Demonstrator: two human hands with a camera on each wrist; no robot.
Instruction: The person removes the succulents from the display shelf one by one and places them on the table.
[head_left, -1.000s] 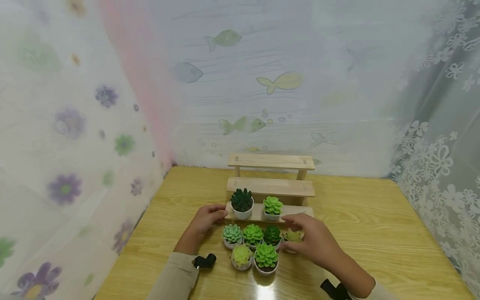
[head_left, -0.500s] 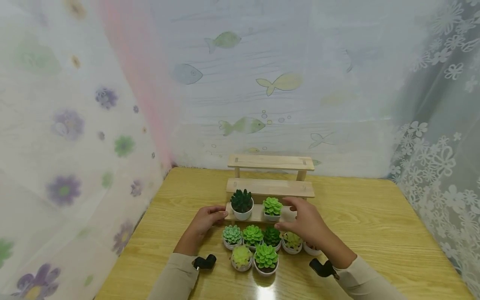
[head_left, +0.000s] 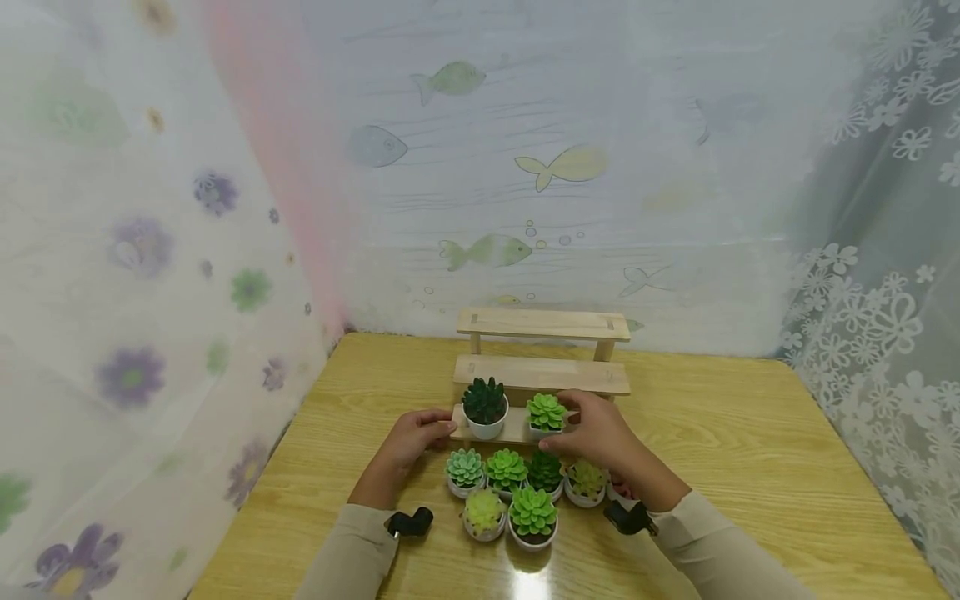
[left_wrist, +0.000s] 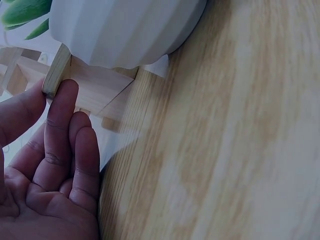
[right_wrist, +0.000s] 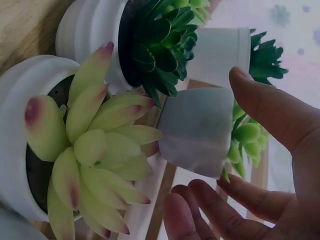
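In the head view, my left hand [head_left: 412, 437] is at the left end of the lowest shelf of a wooden stepped stand [head_left: 542, 375]. The left wrist view shows thumb and index finger pinching that shelf's end [left_wrist: 57, 72]. My right hand [head_left: 596, 429] reaches round the right side of a small bright green potted succulent [head_left: 546, 412] on the same shelf. In the right wrist view, its thumb and index fingertips are right at the rim of the white pot [right_wrist: 197, 130]. A dark green potted succulent [head_left: 485, 403] stands at the shelf's left.
Several white-potted succulents crowd the table before the stand, among them a pale teal one [head_left: 466, 469], a dark green one [head_left: 544, 472] and a red-tipped yellow-green one [head_left: 586, 481]. Another is partly hidden under the right wrist. A fish-patterned curtain [head_left: 480, 167] hangs behind the table [head_left: 712, 433].
My right hand has moved up and left from beside the red-tipped succulent to the bright green one on the lowest shelf, its fingers closing round the pot. The left hand has stayed put.
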